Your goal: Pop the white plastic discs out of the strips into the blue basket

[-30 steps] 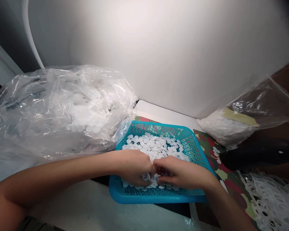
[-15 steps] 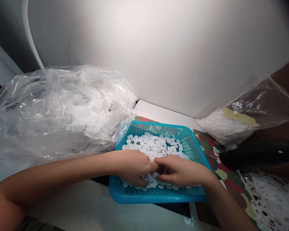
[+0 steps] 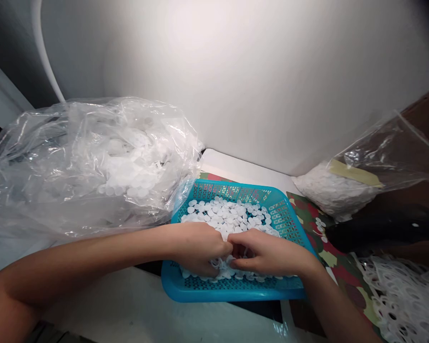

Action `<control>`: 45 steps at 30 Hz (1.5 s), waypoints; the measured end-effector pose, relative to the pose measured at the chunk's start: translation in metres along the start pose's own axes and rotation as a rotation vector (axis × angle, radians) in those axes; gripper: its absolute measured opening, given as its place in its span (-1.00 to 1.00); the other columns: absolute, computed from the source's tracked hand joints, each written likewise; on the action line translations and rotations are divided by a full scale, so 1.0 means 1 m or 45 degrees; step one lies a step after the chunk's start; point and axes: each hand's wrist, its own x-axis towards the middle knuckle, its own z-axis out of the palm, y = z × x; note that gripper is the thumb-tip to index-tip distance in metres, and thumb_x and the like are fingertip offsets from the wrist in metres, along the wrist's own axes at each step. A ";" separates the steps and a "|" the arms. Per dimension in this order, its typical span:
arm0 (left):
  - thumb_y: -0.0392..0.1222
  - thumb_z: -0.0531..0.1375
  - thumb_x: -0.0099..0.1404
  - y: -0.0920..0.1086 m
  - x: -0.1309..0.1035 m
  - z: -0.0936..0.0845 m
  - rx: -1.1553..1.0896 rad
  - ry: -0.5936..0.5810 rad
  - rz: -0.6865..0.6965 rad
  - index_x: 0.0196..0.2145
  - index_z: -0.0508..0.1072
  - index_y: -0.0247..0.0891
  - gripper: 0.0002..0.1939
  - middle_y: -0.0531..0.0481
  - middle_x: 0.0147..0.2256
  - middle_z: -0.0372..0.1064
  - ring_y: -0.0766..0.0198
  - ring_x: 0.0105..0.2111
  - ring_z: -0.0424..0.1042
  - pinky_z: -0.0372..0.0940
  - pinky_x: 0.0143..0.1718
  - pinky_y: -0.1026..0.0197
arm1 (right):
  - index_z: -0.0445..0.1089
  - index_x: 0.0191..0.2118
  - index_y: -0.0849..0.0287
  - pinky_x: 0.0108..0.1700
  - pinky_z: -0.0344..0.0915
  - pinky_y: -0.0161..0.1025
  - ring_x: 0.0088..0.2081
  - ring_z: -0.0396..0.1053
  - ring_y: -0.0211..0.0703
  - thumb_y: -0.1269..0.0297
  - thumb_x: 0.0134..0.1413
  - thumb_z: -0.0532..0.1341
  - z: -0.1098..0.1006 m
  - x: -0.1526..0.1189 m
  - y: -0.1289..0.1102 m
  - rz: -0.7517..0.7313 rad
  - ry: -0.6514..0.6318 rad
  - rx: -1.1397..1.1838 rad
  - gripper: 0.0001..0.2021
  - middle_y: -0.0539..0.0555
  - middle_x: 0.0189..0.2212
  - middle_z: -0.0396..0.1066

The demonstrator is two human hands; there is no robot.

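Observation:
A blue plastic basket with perforated sides holds many small white round discs. Over its near part, my left hand is closed, knuckles up. White ring-shaped plastic pieces show beneath its fingers and seem to be held there. My right hand comes in from the right, thumb and fingers curled in a pinch against the left fingertips. What lies between the right fingertips is mostly hidden. Both hands sit just above the discs.
A large clear bag of white pieces lies at left. To the right are another filled clear bag, a black object, a heap of white ring-shaped plastic and a few loose discs on a patterned mat.
My hands have barely moved; the fingertips have shifted very slightly left. The basket and bags stay where they were.

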 end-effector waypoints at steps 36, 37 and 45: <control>-0.08 0.09 0.17 0.000 -0.001 0.005 0.013 0.122 0.017 -0.30 0.39 -0.20 -0.80 -0.01 -0.57 0.36 0.28 -0.66 0.27 -0.01 -0.68 0.28 | 0.33 -0.36 0.20 -0.42 0.10 -0.38 -0.43 0.26 -0.28 0.39 0.05 0.05 0.001 0.001 0.000 -0.071 -0.055 -0.026 -0.87 -0.01 -0.45 0.36; -0.08 0.08 0.17 0.001 -0.001 0.005 0.019 0.121 0.015 -0.30 0.39 -0.19 -0.80 0.00 -0.57 0.36 0.28 -0.66 0.27 -0.02 -0.69 0.28 | 0.33 -0.36 0.20 -0.42 0.11 -0.38 -0.42 0.26 -0.28 0.39 0.04 0.05 0.000 0.001 0.000 -0.077 -0.053 -0.037 -0.88 0.00 -0.44 0.36; -0.13 0.11 0.13 0.002 -0.002 0.004 0.027 0.120 0.017 -0.21 0.34 -0.15 -0.77 0.01 -0.56 0.35 0.26 -0.66 0.27 0.03 -0.67 0.28 | 0.32 -0.31 0.17 -0.38 0.13 -0.36 -0.37 0.28 -0.24 0.48 -0.10 0.07 -0.001 -0.002 0.001 -0.063 -0.055 -0.041 -0.81 0.00 -0.39 0.37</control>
